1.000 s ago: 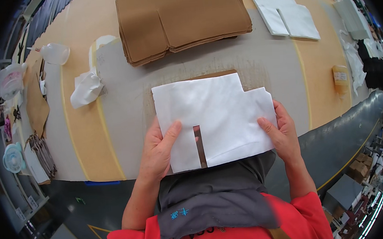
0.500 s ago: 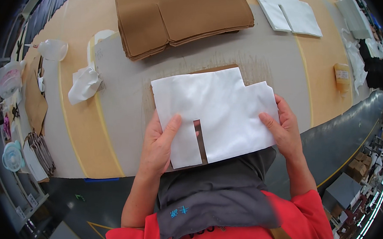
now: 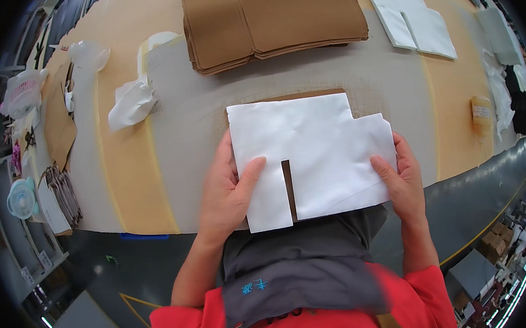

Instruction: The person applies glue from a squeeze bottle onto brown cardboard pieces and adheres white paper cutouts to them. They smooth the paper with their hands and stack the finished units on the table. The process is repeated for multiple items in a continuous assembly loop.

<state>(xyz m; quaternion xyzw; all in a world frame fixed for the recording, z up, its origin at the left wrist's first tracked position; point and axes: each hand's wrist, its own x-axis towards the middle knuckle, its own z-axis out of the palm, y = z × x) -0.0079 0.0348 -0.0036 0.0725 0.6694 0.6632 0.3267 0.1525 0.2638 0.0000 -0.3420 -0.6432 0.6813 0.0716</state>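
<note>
A white cut sheet with a slit at its lower edge and a stepped upper right corner lies over a brown piece, which shows through the slit and along the top edge. My left hand grips the left side, thumb on the white face and fingers underneath. On the opposite side my right hand holds the edge the same way. Beyond them sits a stack of brown slit sheets. Several white pieces of similar shape lie at the far right.
On the grey-topped table, a crumpled white cloth and a clear squeeze bottle are at left. A yellowish container stands at right. Near the left edge are a small fan and hanging brown pieces.
The view has shifted, so the table and stacks sit further right in it. Both hands keep their hold, and the white sheet now lies more closely over the brown piece at the slit.
</note>
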